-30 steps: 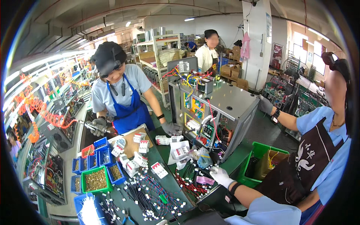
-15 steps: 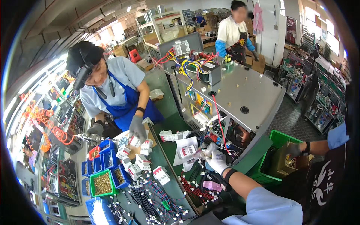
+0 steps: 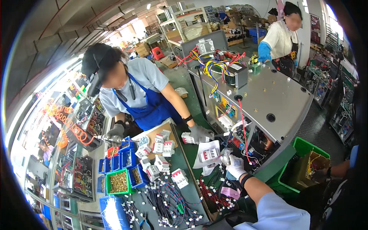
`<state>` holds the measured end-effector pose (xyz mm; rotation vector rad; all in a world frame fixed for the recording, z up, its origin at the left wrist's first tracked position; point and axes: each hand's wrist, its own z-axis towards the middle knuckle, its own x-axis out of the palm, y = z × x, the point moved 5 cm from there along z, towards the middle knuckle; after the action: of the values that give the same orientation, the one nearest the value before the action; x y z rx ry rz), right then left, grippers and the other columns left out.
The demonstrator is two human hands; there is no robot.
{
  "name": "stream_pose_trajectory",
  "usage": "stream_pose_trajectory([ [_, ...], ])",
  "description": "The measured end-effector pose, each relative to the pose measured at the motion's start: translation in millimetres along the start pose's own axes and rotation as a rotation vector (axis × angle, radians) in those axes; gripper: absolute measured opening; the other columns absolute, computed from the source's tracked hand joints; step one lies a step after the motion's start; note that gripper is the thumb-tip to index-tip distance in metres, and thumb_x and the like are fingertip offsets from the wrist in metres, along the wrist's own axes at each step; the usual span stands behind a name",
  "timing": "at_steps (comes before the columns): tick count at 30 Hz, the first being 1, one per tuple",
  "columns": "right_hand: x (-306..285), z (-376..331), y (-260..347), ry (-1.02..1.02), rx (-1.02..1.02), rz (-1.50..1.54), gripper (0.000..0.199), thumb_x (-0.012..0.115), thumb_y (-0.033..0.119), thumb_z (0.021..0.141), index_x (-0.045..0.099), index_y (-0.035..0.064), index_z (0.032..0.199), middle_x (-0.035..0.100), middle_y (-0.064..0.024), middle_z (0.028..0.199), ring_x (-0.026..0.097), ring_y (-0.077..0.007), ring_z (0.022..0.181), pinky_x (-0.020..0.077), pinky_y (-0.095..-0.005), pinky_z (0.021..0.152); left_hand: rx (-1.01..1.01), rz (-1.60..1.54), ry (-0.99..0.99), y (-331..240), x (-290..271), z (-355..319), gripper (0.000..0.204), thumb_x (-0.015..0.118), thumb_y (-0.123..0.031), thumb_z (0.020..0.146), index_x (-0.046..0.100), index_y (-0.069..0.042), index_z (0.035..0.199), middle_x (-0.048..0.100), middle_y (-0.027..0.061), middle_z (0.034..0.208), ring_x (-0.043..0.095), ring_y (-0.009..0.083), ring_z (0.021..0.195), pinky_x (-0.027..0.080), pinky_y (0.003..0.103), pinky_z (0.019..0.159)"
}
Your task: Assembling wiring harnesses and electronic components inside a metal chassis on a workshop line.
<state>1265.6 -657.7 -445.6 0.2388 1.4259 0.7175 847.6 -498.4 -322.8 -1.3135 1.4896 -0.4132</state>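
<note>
My left hand (image 3: 235, 167), in a white glove with a black wristband, is closed around something small with clear plastic showing, which I cannot make out. Beside it, a white circuit breaker with red markings (image 3: 209, 154) lies on white paper (image 3: 200, 161). Just beyond is the open lower side of a grey metal cabinet (image 3: 281, 103), showing wiring and circuit boards. A loose red wire (image 3: 243, 130) hangs down there. At the right, my right hand (image 3: 319, 175) reaches into a green crate (image 3: 285, 183) beside brown cardboard (image 3: 305, 168); its fingers are too dark to read.
A co-worker in a blue apron (image 3: 151, 115) grips an air screwdriver (image 3: 111, 138) and reaches toward a breaker (image 3: 188, 138). Several breakers (image 3: 168, 148), parts bins (image 3: 119, 182), cable bundles (image 3: 165, 203) and pliers (image 3: 145, 223) cover the bench. Another person (image 3: 281, 38) stands behind the cabinet.
The whole view has shifted, so most things sit farther right. The co-worker's gloved hand has moved from the bench breakers toward the one by the cabinet. My left hand stays near the paper.
</note>
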Motion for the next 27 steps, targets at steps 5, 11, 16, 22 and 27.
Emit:
stream_pose_trajectory([
  [5, -14.3, -21.3, -9.3, 0.057, 0.038, 0.194, 0.023, 0.073, 0.019, 0.077, 0.062, 0.0063, 0.093, 0.068, -0.0163, 0.088, 0.068, -0.0340, 0.080, 0.0524, -0.0434, 0.070, -0.039, -0.025, -0.005, -5.8, -5.6, -7.2, 0.038, 0.058, -0.022, 0.096, 0.059, 0.006, 0.122, 0.068, 0.0183, 0.111, 0.064, 0.0233, 0.104, 0.048, 0.032, 0.092],
  [11, -31.0, -51.8, -10.5, -0.110, 0.089, 0.377, 0.019, 0.067, 0.015, 0.082, 0.059, 0.0059, 0.096, 0.066, -0.0176, 0.090, 0.065, -0.0369, 0.085, 0.0511, -0.0449, 0.074, -0.015, 0.002, 0.002, 15.4, -7.7, 0.4, 0.040, 0.058, -0.024, 0.097, 0.058, 0.007, 0.124, 0.068, 0.0186, 0.112, 0.064, 0.0228, 0.104, 0.049, 0.033, 0.091],
  [16, -32.4, -40.7, -0.9, -0.221, 0.059, 0.470, 0.018, 0.064, 0.007, 0.083, 0.058, 0.0071, 0.100, 0.064, -0.0136, 0.096, 0.064, -0.0325, 0.089, 0.0504, -0.0414, 0.078, 0.044, 0.134, 0.034, 19.1, -9.3, 7.1, 0.040, 0.058, -0.024, 0.096, 0.060, 0.008, 0.121, 0.068, 0.0217, 0.111, 0.064, 0.0257, 0.106, 0.049, 0.033, 0.091],
  [22, -42.6, -47.2, -4.1, -0.124, 0.132, 0.292, 0.042, 0.060, 0.016, 0.089, 0.052, 0.0069, 0.129, 0.062, -0.0219, 0.117, 0.061, -0.0373, 0.106, 0.0495, -0.0468, 0.089, 0.107, 0.128, 0.073, -2.1, -11.6, 12.2, 0.039, 0.058, -0.023, 0.097, 0.060, 0.007, 0.122, 0.068, 0.0218, 0.110, 0.064, 0.0258, 0.106, 0.049, 0.034, 0.091],
  [27, -63.9, -114.7, -13.0, -0.132, 0.042, 0.431, 0.038, 0.061, 0.018, 0.086, 0.058, 0.0060, 0.123, 0.066, -0.0193, 0.110, 0.061, -0.0357, 0.106, 0.0479, -0.0448, 0.094, 0.108, -0.026, 0.063, -9.5, -12.3, 17.9, 0.037, 0.059, -0.023, 0.097, 0.061, 0.006, 0.120, 0.069, 0.0200, 0.105, 0.064, 0.0217, 0.099, 0.049, 0.034, 0.087],
])
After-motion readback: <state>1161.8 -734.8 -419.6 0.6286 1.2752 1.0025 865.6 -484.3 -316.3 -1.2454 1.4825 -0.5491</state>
